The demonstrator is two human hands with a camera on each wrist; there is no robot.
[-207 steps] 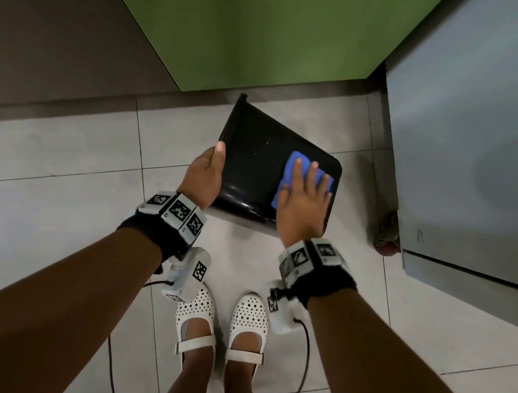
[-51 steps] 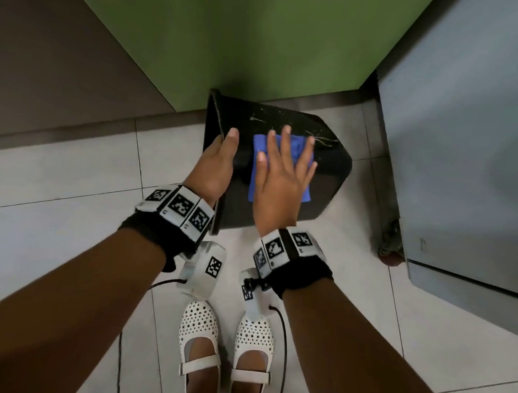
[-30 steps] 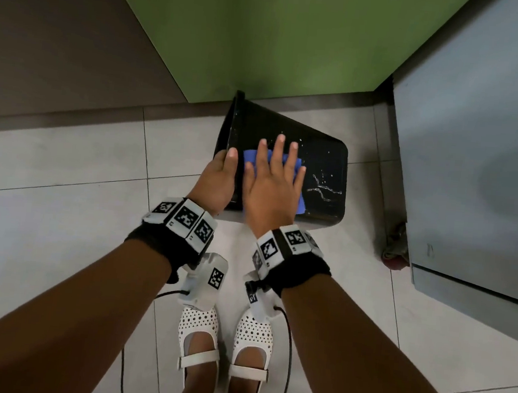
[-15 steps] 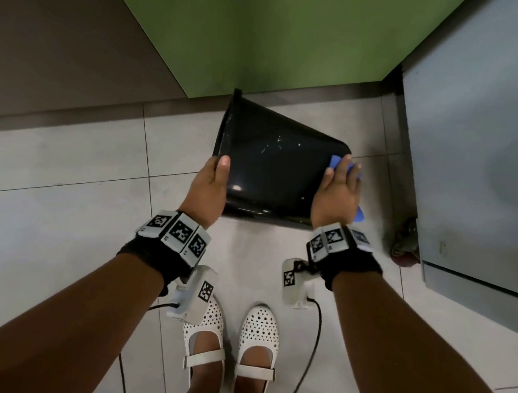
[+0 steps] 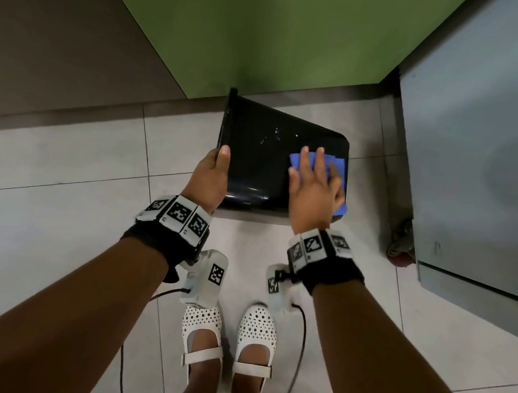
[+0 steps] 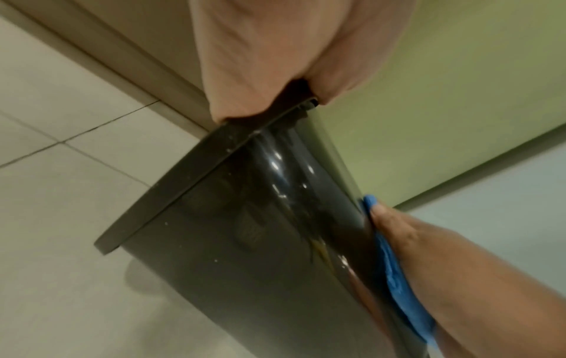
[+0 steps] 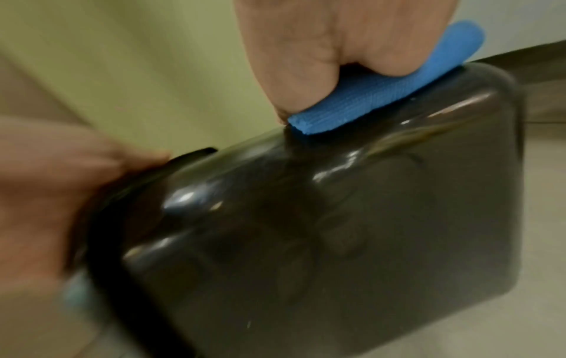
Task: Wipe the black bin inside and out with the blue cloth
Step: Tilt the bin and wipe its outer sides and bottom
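Observation:
The glossy black bin [image 5: 261, 152] is held on its side above the floor, rim to the left and base to the right. My left hand [image 5: 211, 176] grips the rim, thumb on top and fingers underneath. My right hand [image 5: 313, 182] lies flat with straight fingers on the folded blue cloth [image 5: 337, 167], pressing it onto the bin's upper side near the base. In the left wrist view the bin [image 6: 245, 242] and the cloth [image 6: 395, 273] under my right hand show from below. The blurred right wrist view shows the cloth [image 7: 383, 97] squeezed against the bin [image 7: 306, 230]. The bin's inside is hidden.
A green panel [image 5: 280, 41] stands right behind the bin. A grey cabinet [image 5: 474, 152] on a castor [image 5: 399, 243] is close on the right. Tiled floor [image 5: 62, 210] spreads to the left. My white shoes [image 5: 230, 335] and trailing cables are below the bin.
My right hand has slid the cloth from the bin's right end up onto its upper side near the base. The left hand keeps its grip on the rim.

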